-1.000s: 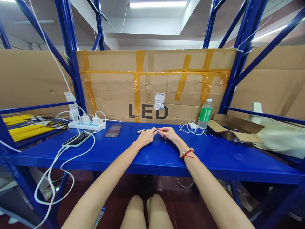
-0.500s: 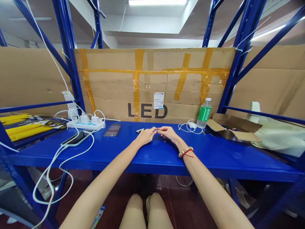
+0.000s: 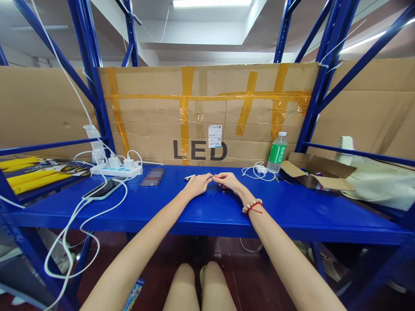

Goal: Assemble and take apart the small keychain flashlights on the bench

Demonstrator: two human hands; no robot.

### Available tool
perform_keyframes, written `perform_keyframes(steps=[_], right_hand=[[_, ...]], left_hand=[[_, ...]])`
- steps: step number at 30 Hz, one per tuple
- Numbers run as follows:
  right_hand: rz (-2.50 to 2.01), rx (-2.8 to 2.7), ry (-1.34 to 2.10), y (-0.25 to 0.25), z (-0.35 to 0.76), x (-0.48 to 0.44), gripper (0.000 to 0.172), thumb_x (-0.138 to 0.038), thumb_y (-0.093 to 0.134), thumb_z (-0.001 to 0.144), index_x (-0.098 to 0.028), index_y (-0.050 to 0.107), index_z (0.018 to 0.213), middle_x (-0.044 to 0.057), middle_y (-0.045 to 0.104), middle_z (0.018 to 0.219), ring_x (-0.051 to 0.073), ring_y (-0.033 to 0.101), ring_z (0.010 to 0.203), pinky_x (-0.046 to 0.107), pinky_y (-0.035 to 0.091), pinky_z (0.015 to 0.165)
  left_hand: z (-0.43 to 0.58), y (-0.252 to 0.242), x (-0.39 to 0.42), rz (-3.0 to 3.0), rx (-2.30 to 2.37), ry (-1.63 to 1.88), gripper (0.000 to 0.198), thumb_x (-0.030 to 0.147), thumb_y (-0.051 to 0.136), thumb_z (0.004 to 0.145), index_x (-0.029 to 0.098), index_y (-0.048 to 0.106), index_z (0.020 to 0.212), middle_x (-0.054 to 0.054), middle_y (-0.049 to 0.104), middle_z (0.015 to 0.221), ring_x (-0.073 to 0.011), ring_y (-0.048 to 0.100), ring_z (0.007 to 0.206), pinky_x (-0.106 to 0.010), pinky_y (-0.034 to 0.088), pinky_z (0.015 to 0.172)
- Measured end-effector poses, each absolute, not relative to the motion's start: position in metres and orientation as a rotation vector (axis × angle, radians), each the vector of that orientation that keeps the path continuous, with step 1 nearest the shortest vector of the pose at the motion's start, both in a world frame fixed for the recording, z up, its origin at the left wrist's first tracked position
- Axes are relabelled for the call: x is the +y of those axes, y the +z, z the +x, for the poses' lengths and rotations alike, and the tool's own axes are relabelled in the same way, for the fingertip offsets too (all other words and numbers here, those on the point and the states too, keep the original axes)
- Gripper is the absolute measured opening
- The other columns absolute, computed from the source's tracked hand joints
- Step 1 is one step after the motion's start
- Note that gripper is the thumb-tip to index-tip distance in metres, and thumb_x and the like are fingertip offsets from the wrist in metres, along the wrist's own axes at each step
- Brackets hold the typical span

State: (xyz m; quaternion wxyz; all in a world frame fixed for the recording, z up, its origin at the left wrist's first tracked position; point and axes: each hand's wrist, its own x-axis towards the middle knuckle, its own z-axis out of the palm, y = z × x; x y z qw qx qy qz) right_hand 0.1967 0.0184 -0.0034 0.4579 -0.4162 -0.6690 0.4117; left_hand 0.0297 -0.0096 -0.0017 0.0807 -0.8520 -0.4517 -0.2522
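Note:
My left hand (image 3: 199, 185) rests low over the blue tabletop (image 3: 201, 211), its fingers closed and their tips meeting those of my right hand. Pinched from the other side, my right hand (image 3: 228, 180) has thumb and fingers together; a beaded bracelet with a red string is on that wrist. Whatever small thing lies between the fingertips is mostly hidden and too small to name. Just beyond my left hand lies a short white and black pen-like item (image 3: 189, 177). A tiny dark piece (image 3: 223, 190) is on the table under my right hand.
At left are a white power strip (image 3: 106, 170) with chargers, a phone (image 3: 105, 189) and looping white cables. To the right stand a green-labelled bottle (image 3: 277, 153), a coiled cable with a white charger (image 3: 260, 170) and an open cardboard box (image 3: 319, 172). A cardboard sheet (image 3: 155, 121) closes the back.
The view has shifted very slightly. Both hands stay in nearly the same place, fingertips still together.

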Motion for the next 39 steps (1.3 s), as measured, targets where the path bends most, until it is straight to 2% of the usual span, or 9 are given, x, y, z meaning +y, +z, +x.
perform_keyframes(steps=[7,15,21,28,35,39], right_hand=[[-1.066,-1.634,1.031,-0.0012,0.1957,0.0159,0.039,-0.046,0.078,0.045,-0.014,0.068,0.065,-0.002,0.053,0.05,0.006,0.043,0.046,0.017,0.03,0.038],[-1.106,-1.623,1.032,-0.0003,0.1928,0.0152,0.036,-0.046,0.077,0.047,-0.015,0.063,0.056,0.0,0.056,0.055,0.006,0.043,0.046,0.017,0.029,0.038],[-1.133,-1.616,1.066,0.0012,0.1914,0.013,0.039,-0.049,0.076,0.047,-0.014,0.06,0.053,-0.001,0.052,0.051,0.006,0.043,0.046,0.017,0.028,0.038],[-1.104,-1.609,1.077,0.0018,0.1908,0.0121,0.041,-0.052,0.074,0.05,-0.014,0.062,0.058,-0.001,0.053,0.054,0.005,0.042,0.048,0.016,0.029,0.04],[-1.047,-1.618,1.048,0.0027,0.19,0.0121,0.041,-0.052,0.074,0.05,-0.014,0.061,0.06,-0.001,0.056,0.06,0.005,0.043,0.049,0.017,0.028,0.041],[-1.027,-1.604,1.018,0.0044,0.1906,0.0104,0.042,-0.052,0.073,0.049,-0.015,0.064,0.065,-0.002,0.055,0.059,0.006,0.042,0.05,0.018,0.028,0.041]], left_hand=[[0.0297,-0.001,-0.0108,-2.517,-1.371,-0.772,0.023,0.026,0.036,0.09,0.024,0.055,0.104,-0.003,0.066,0.101,-0.0196,0.061,0.093,-0.027,0.046,0.076],[0.0295,-0.002,-0.0109,-2.488,-1.386,-0.776,0.022,0.027,0.037,0.09,0.024,0.055,0.103,-0.004,0.066,0.103,-0.0207,0.06,0.096,-0.027,0.046,0.075],[0.0298,-0.0028,-0.009,-2.494,-1.378,-0.792,0.021,0.028,0.04,0.089,0.023,0.055,0.103,-0.004,0.066,0.102,-0.0209,0.06,0.096,-0.027,0.046,0.076],[0.0324,-0.0008,-0.0113,-2.507,-1.376,-0.875,0.026,0.024,0.035,0.091,0.027,0.051,0.111,-0.001,0.063,0.111,-0.0195,0.058,0.102,-0.028,0.046,0.08],[0.0352,0.0004,-0.0103,-2.532,-1.471,-0.874,0.024,0.026,0.03,0.093,0.026,0.049,0.108,-0.001,0.067,0.098,-0.0197,0.063,0.09,-0.028,0.047,0.074],[0.0348,0.0004,-0.0098,-2.53,-1.515,-0.869,0.024,0.029,0.03,0.093,0.024,0.048,0.108,-0.003,0.067,0.096,-0.021,0.063,0.09,-0.029,0.047,0.075]])
